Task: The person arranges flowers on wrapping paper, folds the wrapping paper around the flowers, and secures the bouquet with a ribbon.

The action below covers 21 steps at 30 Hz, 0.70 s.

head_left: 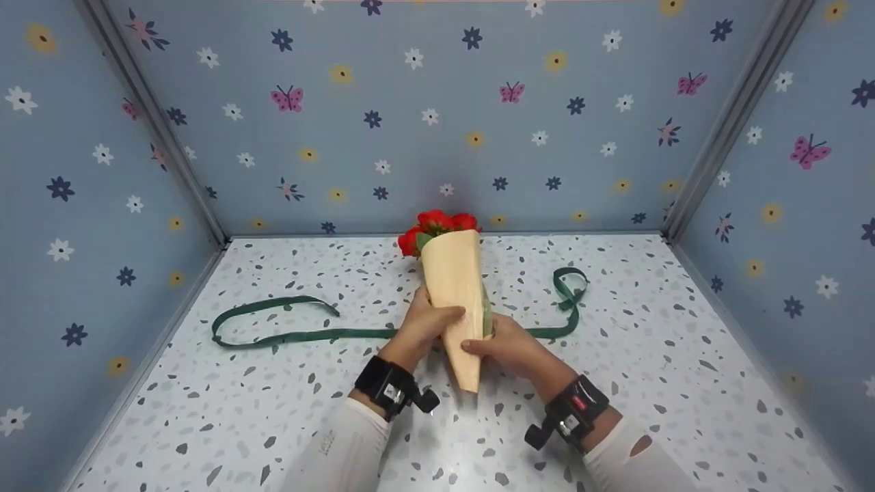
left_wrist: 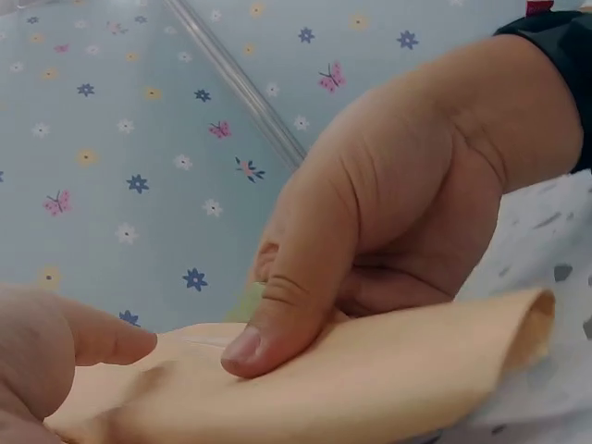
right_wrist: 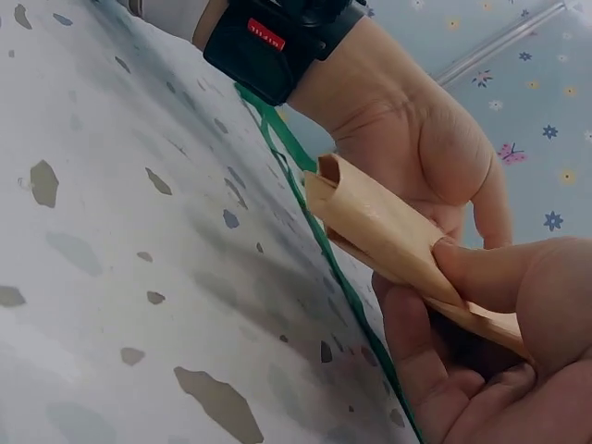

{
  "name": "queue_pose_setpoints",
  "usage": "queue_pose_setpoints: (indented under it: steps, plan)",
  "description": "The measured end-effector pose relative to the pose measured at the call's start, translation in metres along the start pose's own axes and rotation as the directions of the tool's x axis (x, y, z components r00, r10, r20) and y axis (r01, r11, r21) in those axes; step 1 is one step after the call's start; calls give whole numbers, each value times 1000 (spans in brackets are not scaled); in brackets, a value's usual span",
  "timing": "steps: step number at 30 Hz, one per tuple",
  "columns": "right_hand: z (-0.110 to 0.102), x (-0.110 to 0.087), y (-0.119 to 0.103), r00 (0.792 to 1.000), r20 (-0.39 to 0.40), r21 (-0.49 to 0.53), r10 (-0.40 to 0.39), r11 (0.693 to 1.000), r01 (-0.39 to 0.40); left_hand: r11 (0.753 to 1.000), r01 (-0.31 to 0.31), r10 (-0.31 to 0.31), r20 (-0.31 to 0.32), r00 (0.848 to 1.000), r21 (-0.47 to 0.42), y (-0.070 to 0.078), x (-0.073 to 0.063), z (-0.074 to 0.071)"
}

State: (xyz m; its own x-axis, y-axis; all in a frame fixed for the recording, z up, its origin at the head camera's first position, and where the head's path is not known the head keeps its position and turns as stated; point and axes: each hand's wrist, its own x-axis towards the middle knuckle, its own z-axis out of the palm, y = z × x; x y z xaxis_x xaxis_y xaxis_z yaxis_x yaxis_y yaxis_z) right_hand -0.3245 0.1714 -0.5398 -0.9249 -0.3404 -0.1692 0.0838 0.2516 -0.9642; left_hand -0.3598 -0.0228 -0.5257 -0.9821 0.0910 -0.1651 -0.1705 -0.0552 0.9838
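Both hands hold a bouquet of red flowers [head_left: 435,220] rolled in a cone of tan wrapping paper [head_left: 454,273], its narrow end toward the person. The left hand [head_left: 425,324] grips the cone's left side, thumb across the front. Lower on the right side, the right hand [head_left: 509,345] pinches the paper, its thumb [left_wrist: 287,305] pressed flat on it in the left wrist view. From the right wrist view, the rolled lower end [right_wrist: 370,222] is hollow, with right fingers curled beneath. A dark green ribbon [head_left: 328,334] lies across the table behind the hands.
The speckled white table [head_left: 273,410] is bounded by a blue flowered back wall [head_left: 437,137] and side panels with grey metal corner posts [head_left: 154,123]. The ribbon loops at the left and curls at the right [head_left: 571,294]. Each wrist wears a black camera strap [head_left: 389,389].
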Motion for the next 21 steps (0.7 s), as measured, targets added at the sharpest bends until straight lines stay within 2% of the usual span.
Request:
queue_pose_setpoints:
  steps: [3,5,7,10,11,13,16,18,21]
  plan:
    - [1,2,4,998,-64,-32,-1,999,-1,989,-6,8,-16,1000,148,-4,2,-1]
    - [4,3,6,993,-114,-44,20,999,-25,964,-31,42,-36,998,266,-7,3,-2]
    - [6,3,7,987,-155,-87,28,995,-42,922,-59,87,-55,995,382,-9,5,-4]
    - [9,3,5,981,-192,-188,14,981,-50,829,-93,160,-75,984,551,-17,14,-6]
    - [10,3,5,981,-192,-232,-2,972,-44,802,-98,178,-80,981,589,-22,20,-7]
    - [10,2,4,983,-183,-310,-30,950,-28,768,-101,193,-79,978,632,-30,27,-9]
    - [12,1,3,988,-141,-377,-63,926,6,742,-107,207,-74,976,662,-42,38,-12]
    - [12,0,2,991,-116,-399,-71,917,19,742,-109,200,-64,978,662,-39,35,-12]
    - [9,-1,0,995,-95,-398,-18,917,-21,732,-107,191,-53,980,673,-29,26,-10]
